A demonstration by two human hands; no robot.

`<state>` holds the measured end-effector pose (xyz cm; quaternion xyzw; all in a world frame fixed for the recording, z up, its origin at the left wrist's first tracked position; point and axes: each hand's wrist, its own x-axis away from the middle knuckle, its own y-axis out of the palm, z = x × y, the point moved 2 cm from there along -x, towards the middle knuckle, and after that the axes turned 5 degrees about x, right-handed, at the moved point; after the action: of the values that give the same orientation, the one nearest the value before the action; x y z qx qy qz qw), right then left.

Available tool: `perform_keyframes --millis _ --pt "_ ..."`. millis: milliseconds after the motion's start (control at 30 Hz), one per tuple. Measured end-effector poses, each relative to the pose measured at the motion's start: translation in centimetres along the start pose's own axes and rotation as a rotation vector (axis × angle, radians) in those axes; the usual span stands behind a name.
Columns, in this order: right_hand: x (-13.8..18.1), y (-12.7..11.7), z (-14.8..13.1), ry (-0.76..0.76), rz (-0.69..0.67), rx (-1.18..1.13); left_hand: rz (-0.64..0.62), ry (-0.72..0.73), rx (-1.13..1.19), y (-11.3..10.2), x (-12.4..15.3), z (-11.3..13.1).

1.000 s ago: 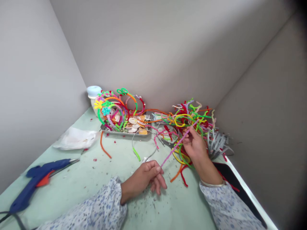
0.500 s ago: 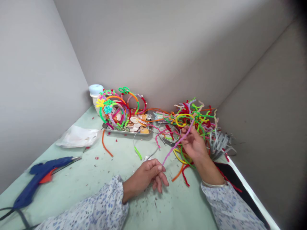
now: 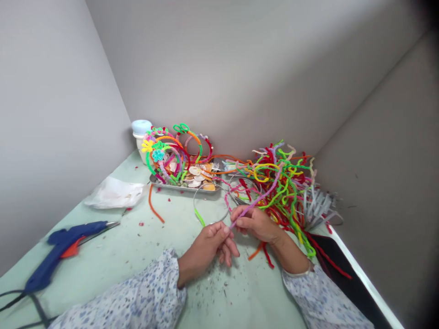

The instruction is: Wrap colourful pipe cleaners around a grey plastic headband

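Note:
A purple pipe cleaner (image 3: 268,194) slants up and to the right from my hands. Its lower end is pinched between the thumb and forefinger of my left hand (image 3: 213,242). Just beside it, my right hand (image 3: 255,223) has its fingers closed around the same pipe cleaner near that end. Behind my hands stands a thin metal headband (image 3: 195,194) with a bright green piece wrapped on one leg. Several more bare headbands (image 3: 244,201) lie to its right, partly hidden by the pipe cleaners.
A metal tray (image 3: 185,186) holds shell-like pieces, with decorated headbands (image 3: 171,157) over it. Loose coloured pipe cleaners (image 3: 284,183) heap up at the right, by grey strips (image 3: 318,208). At the left lie a blue glue gun (image 3: 51,258) and a white bag (image 3: 116,193). A lidded cup (image 3: 141,132) stands behind.
My right hand has slid down the purple pipe cleaner towards my left hand, which keeps its pinch. The view has shifted slightly.

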<state>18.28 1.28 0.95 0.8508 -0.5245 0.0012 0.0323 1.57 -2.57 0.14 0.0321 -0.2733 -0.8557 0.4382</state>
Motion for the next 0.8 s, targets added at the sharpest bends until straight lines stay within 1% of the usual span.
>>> perform_keyframes --millis 167,367,433,533,600,667,733,800 --pt "-0.26 0.51 0.08 -0.026 0.036 0.050 0.007 -0.011 0.018 -0.08 -0.12 -0.10" --pt "-0.27 0.39 0.09 -0.058 0.068 0.127 0.071 -0.032 0.004 0.08 0.03 0.00" --pt "-0.22 0.38 0.05 -0.058 0.058 0.116 0.078 -0.027 0.009 0.17 0.07 0.01" --pt "-0.08 0.58 -0.08 -0.013 0.003 0.072 0.075 -0.006 0.007 0.26 0.09 0.03" --pt "0.01 0.75 -0.17 0.002 -0.027 0.078 0.075 0.012 -0.003 0.25 0.05 0.07" --pt "0.02 0.86 -0.16 -0.016 -0.034 0.111 0.071 0.026 -0.008 0.18 -0.02 0.08" --pt "-0.09 0.80 0.05 -0.041 -0.001 0.122 0.065 0.030 0.004 0.13 -0.05 0.00" --pt "-0.32 0.52 0.33 -0.071 0.101 0.096 0.065 0.035 0.015 0.19 0.05 -0.11"
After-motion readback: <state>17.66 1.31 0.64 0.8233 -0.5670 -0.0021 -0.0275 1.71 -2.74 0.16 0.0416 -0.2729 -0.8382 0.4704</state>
